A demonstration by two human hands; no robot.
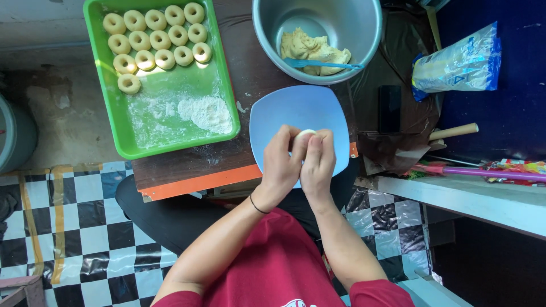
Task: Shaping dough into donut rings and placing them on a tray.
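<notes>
Dough ball [305, 135], small and pale, is grasped between both hands above the light blue square plate [284, 111]. It is pinched by the fingers of the left hand [281, 165] on one side and by those of the right hand [318, 162] on the other, so that only its top is seen between the fingertips. A thin dark band is worn on the left wrist.

The plate is set on a dark wooden board with an orange edge [193, 183]. Just beside the plate, a green tray [122, 131] is placed; 14 ring-shaped dough pieces [156, 40] are lined up in rows at its far end, and a heap of white flour [206, 112] is spread at its near end. Beyond the plate, a metal bowl [267, 34] is seen, in which a lump of yellowish dough [313, 48] is held with a blue plastic fork [321, 64] laid across it. Well apart, a clear plastic bag with blue print [460, 59] is laid on a dark blue surface, with a wooden rolling pin [454, 132] near it. A black-and-white checked floor covering [85, 239] is seen below.
</notes>
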